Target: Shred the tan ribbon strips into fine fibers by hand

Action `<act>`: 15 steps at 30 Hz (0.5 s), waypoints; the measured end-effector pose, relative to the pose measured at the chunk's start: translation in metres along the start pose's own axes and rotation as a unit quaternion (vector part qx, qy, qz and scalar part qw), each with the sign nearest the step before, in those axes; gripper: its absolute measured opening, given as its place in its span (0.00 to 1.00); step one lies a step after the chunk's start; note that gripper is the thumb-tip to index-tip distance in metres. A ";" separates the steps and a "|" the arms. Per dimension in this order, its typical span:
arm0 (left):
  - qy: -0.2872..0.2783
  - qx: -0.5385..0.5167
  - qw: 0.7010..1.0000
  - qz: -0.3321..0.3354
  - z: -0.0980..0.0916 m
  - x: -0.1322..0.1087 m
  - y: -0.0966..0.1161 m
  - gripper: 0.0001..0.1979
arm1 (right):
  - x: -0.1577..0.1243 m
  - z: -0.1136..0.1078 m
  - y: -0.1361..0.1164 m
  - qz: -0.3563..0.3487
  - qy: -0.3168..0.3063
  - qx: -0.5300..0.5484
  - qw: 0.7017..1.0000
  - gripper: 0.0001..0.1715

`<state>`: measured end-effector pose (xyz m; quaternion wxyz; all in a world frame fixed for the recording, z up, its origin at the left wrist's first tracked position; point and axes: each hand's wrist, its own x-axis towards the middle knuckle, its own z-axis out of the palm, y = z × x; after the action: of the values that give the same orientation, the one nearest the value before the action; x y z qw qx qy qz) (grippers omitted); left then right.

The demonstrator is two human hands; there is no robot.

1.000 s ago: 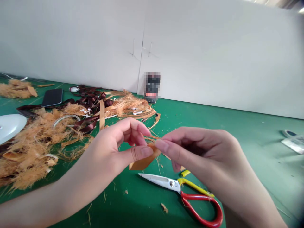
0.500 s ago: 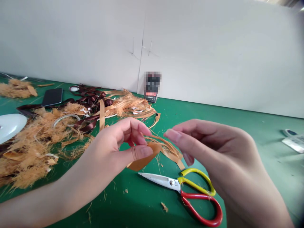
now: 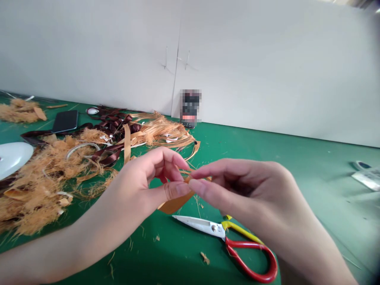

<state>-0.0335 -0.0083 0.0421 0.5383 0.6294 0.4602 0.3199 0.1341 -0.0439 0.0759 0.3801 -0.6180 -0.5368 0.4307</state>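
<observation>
My left hand (image 3: 142,186) pinches an orange ribbon strip (image 3: 175,204) between thumb and forefinger, above the green table (image 3: 267,154). My right hand (image 3: 252,198) meets it fingertip to fingertip, thumb and forefinger pinched on the frayed end of the same strip. Just below the hands lie scissors (image 3: 234,243) with a yellow and a red handle, blades pointing left.
A heap of frayed orange fibres (image 3: 38,186) fills the left side, with dark brown ribbons (image 3: 114,126), a tape ring (image 3: 81,148), a black phone (image 3: 65,121) and a white dish (image 3: 12,156). A small dark device (image 3: 190,111) stands by the white wall. Small items (image 3: 366,174) lie far right.
My right hand had drawn away to the right with loose threads trailing; now it is back at the strip, pinching its end against my left fingertips. The left hand stayed put.
</observation>
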 end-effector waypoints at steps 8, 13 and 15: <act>0.005 -0.012 1.000 -0.002 0.000 -0.001 0.000 0.08 | 0.002 0.000 0.004 -0.043 0.028 0.024 0.998 0.08; -0.012 -0.006 1.000 -0.014 0.001 0.000 0.002 0.09 | 0.001 0.001 0.004 -0.014 -0.001 -0.003 1.000 0.10; -0.004 0.001 1.000 -0.008 0.001 0.000 0.001 0.09 | 0.002 0.000 0.005 -0.029 0.031 0.017 0.999 0.11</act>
<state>-0.0329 -0.0088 0.0431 0.5421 0.6275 0.4637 0.3120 0.1355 -0.0430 0.0710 0.4193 -0.6085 -0.5352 0.4093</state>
